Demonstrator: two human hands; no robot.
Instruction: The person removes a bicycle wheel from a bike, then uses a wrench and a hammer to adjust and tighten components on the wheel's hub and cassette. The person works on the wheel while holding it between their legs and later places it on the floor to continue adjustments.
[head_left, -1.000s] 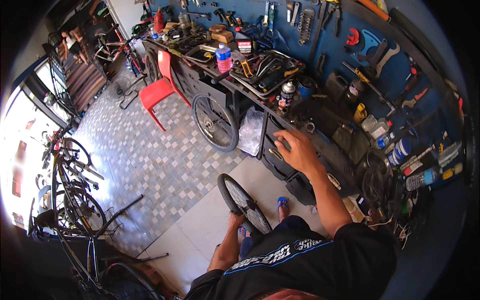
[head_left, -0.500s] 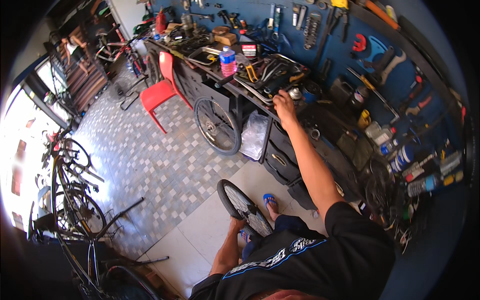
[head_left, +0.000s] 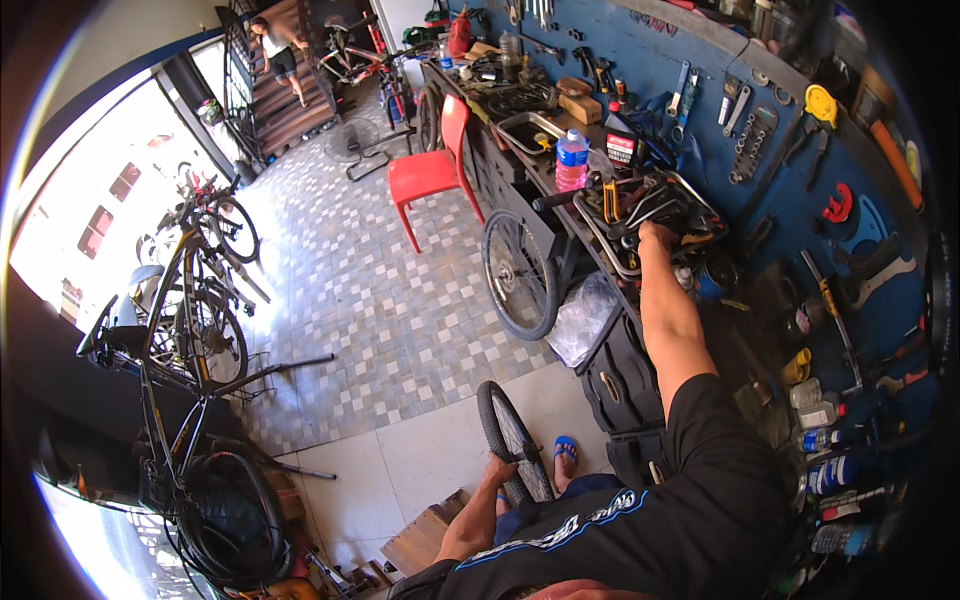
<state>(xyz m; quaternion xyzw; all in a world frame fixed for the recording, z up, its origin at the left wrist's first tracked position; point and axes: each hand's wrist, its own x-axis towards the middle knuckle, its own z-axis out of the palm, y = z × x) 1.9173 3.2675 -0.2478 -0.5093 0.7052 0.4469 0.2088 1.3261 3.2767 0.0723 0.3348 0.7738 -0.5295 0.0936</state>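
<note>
My left hand (head_left: 499,470) is closed round the tyre of a bicycle wheel (head_left: 512,432), which stands upright on the floor beside my feet. My right arm stretches out to the workbench. There my right hand (head_left: 655,238) reaches over the near edge of a metal tray (head_left: 612,262) heaped with hand tools (head_left: 668,204). Its fingertips are hidden among the tools, so I cannot make out whether they grip anything. Just left of the tray stand a bottle of pink liquid (head_left: 572,172) with a blue upper part and a black bottle (head_left: 619,138).
A second wheel (head_left: 520,275) leans against the bench, near a clear plastic bag (head_left: 585,322). Beyond it is a red chair (head_left: 430,177). Bicycles (head_left: 180,350) stand along the left. Tools hang on the blue wall (head_left: 700,140). A person (head_left: 280,55) is on the far stairs.
My right hand has moved from beside the tray in among its tools. The view has swung, so the room sits further right in the picture. My left hand stays on the wheel.
</note>
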